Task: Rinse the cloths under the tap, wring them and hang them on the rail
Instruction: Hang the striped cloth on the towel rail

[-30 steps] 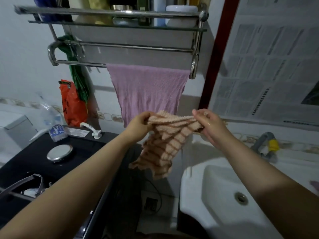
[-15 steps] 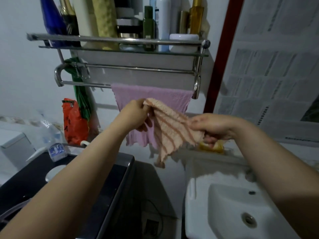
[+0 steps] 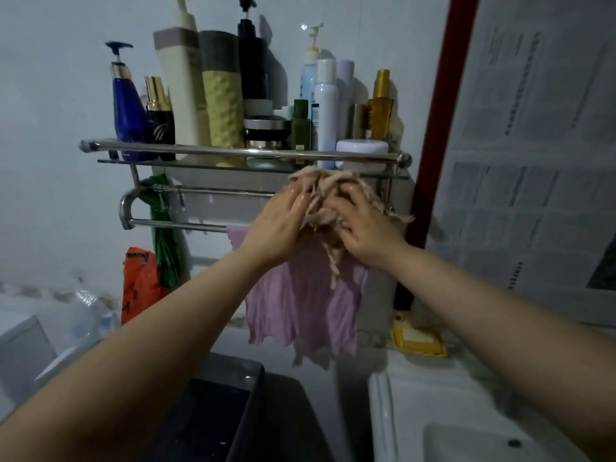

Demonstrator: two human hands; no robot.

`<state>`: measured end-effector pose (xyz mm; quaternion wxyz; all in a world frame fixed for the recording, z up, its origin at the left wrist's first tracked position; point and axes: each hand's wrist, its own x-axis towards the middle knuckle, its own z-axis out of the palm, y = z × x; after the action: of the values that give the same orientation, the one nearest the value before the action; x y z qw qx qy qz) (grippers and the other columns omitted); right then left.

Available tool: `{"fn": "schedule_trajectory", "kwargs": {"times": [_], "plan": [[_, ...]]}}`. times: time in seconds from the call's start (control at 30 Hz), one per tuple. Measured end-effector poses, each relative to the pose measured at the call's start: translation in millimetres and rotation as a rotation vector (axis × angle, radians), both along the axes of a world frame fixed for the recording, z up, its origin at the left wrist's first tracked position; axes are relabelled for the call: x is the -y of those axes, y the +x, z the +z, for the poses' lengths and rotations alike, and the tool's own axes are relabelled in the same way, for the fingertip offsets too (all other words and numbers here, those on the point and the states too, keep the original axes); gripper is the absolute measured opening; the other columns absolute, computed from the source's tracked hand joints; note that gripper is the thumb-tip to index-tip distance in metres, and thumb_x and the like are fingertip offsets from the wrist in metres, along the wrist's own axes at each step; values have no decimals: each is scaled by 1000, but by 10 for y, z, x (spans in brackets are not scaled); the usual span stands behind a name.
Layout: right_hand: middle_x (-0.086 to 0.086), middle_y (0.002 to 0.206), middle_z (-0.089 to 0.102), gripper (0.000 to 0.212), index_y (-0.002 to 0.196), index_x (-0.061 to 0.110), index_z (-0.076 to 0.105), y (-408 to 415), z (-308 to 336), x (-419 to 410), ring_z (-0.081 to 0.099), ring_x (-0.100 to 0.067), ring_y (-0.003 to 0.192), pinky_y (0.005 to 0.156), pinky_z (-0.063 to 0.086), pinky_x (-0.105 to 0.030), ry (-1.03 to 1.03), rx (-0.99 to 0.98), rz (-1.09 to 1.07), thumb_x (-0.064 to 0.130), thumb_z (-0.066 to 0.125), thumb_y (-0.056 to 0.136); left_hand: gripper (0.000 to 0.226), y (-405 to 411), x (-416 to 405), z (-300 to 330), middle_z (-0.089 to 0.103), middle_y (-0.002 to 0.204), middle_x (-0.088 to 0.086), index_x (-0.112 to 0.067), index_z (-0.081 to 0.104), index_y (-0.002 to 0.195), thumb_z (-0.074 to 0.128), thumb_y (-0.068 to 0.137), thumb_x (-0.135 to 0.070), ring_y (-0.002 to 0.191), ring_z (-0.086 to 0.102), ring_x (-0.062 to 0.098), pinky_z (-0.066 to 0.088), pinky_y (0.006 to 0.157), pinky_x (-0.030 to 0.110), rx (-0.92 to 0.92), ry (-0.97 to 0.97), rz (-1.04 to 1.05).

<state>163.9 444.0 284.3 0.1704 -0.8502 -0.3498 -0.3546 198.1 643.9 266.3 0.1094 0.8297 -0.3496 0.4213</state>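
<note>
Step now: We think we are hanging the striped cloth (image 3: 320, 201) on the rail (image 3: 200, 191).
Where the cloth is: It is bunched up between our two hands, high up by the right end of the rail and just under the shelf (image 3: 246, 151). A thin end dangles down in front of the pink cloth (image 3: 306, 301).
Left hand (image 3: 276, 228): It looks wet. Its fingers press the left side of the bunch; we cannot tell if they curl round it.
Right hand (image 3: 363, 225): Its fingers bend over the cloth and hold it.
Pink cloth: It already hangs from the lower bar (image 3: 180, 225).
How to do it well: We should lift one edge over a bar, then pull the cloth flat so it is not a lump. We should leave it beside the pink cloth, not on top, so both can dry. We should keep our hands under the shelf so we do not bump the bottles.
On the shelf: Many bottles stand in a row, one a blue pump bottle (image 3: 128, 111), with a white jar (image 3: 361, 149). We cannot see what is inside them.
Sink (image 3: 383, 411): Only a corner shows, low on the right.
Yellow dish (image 3: 418, 338): It holds something pale, maybe soap.
</note>
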Motion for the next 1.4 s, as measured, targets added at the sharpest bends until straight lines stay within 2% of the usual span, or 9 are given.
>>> {"fn": "schedule_trajectory", "kwargs": {"times": [0.17,0.33,0.47,0.7,0.8,1.03,1.17,1.27,1.4], "plan": [[0,148,33,43,141,30,38,288,-115,-72,45,-28,126,95,45,-42,-133,-185,-244,30,40,98,59,189,-160,-134,51,137,18,-5,50,131,29,91,-44,126,48,33,32,106,42,-72,50,228],[-11,126,56,34,129,21,48,454,133,-310,54,-29,113,91,46,-39,217,-347,-293,34,37,100,32,387,-107,128,62,115,13,-17,56,122,48,95,-32,100,59,35,44,77,39,-329,-333,316],[-14,120,60,37,123,12,47,506,279,-433,55,-33,111,91,46,-41,135,-465,-457,38,42,97,27,571,-111,338,69,98,12,-16,68,106,54,86,-25,87,63,33,45,65,34,-553,-583,448],[-15,124,51,46,126,11,48,561,181,-424,53,-33,113,88,44,-37,108,-467,-495,40,55,91,19,739,-50,319,64,91,12,-5,55,102,61,85,-9,93,65,32,55,75,36,-791,-1313,33],[-12,116,57,33,114,14,62,599,139,-333,56,-30,107,80,43,-32,95,-367,-524,37,49,95,9,714,5,200,66,87,12,-7,62,93,63,85,-11,93,66,33,54,78,38,-750,-1116,-8],[-4,111,62,30,117,20,48,469,6,-314,58,-23,101,81,46,-34,109,-313,-288,27,58,89,49,652,131,48,40,146,11,-27,38,144,38,97,-44,126,37,38,30,102,42,-304,-74,403],[1,143,46,34,118,28,60,480,7,-235,37,-20,134,108,29,-36,-255,-270,-304,48,45,94,52,723,136,119,51,135,16,-21,35,142,39,95,-43,121,46,39,30,105,45,-345,-42,488],[7,159,18,45,139,43,39,534,67,-194,14,-23,144,116,8,-42,-358,-311,-410,55,33,96,53,788,129,152,57,125,21,-4,35,137,36,98,-40,117,49,36,30,101,43,-381,-123,545],[-7,157,19,53,139,33,41,582,184,-230,25,-34,139,113,22,-45,-258,-439,-592,60,27,95,50,813,87,70,53,127,20,-6,45,130,39,97,-42,117,46,36,33,97,41,-312,-108,534]]}}
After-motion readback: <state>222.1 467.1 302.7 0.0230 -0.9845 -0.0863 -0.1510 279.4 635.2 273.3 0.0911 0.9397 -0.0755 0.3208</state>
